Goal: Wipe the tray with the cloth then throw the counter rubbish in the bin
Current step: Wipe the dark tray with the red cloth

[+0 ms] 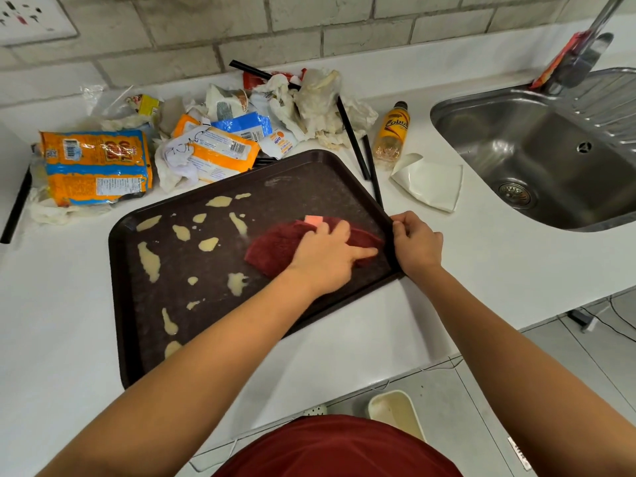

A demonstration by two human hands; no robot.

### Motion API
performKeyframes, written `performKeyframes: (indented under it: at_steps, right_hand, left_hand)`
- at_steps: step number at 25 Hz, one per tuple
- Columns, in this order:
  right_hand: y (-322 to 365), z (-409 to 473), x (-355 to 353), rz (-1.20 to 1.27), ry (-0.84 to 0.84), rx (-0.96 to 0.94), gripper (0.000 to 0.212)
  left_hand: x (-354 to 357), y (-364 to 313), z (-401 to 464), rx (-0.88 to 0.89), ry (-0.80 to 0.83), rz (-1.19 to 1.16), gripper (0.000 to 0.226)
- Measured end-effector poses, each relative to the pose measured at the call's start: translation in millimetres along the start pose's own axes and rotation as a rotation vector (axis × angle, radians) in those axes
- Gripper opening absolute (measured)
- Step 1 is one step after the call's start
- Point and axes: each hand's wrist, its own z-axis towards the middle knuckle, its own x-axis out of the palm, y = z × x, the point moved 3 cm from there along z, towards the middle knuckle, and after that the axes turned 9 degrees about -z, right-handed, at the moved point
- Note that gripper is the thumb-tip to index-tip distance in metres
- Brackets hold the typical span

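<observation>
So there's a dark brown tray sitting skewed on the white worktop, with pale yellowish blobs of spilled stuff all over its left and middle part. The left hand is flat on a dark red cloth at the right end of the tray, fingers stretched out and pressing it down, not curled round it. A little pink tag sticks out of the cloth at the far edge. The right hand is on the tray's right rim, fingers curled over the edge, gripping it.

Behind the tray, on the far side of the worktop, is the rubbish pile: an orange and blue snack packet on the left, more orange and blue wrappers in the middle, scrunched up white tissues further right, and a few black straws lying across it. Just right of the straws there's a small yellow plastic bottle on its side, and near that a bent white paper plate.

Steel sink is on the far right with the tap above it. Down on the floor near the person's red shirt you can see a cream-coloured bin
</observation>
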Motion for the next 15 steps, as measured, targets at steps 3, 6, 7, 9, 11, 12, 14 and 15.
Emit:
performKeyframes:
  at_steps: [3, 6, 7, 9, 11, 12, 14, 15]
  right_hand:
    - [-2.9, 2.3, 4.1, 0.003, -0.021, -0.021, 0.027]
    - [-4.4, 5.2, 7.0, -0.029, 0.005, -0.079, 0.031]
    - [-4.6, 5.8, 7.2, -0.035, 0.015, -0.091, 0.032]
    - [-5.8, 6.6, 7.5, -0.053, 0.023, -0.103, 0.033]
    - [-6.5, 5.8, 6.7, -0.062, 0.014, -0.113, 0.033]
    - [-6.6, 5.5, 6.5, -0.069, 0.007, -0.113, 0.033]
    - [-6.9, 6.0, 6.9, -0.112, -0.006, -0.112, 0.031]
    - [-5.9, 6.5, 8.0, -0.146, -0.010, -0.108, 0.030]
  left_hand:
    - [4.2, -18.3, -2.5, 0.071, -0.007, 0.012, 0.045]
    - [5.4, -12.4, -3.0, -0.004, -0.055, -0.045, 0.042]
    - [4.5, -6.9, -0.6, -0.051, -0.064, -0.068, 0.042]
    - [1.2, 9.6, 10.0, -0.161, -0.063, -0.118, 0.042]
    - [-5.6, 31.8, 26.8, -0.290, -0.025, -0.167, 0.043]
    - [-10.8, 42.4, 35.7, -0.355, 0.000, -0.191, 0.043]
    - [-23.4, 63.0, 48.7, -0.473, 0.035, -0.218, 0.045]
    - [-30.3, 75.5, 51.1, -0.530, 0.044, -0.220, 0.047]
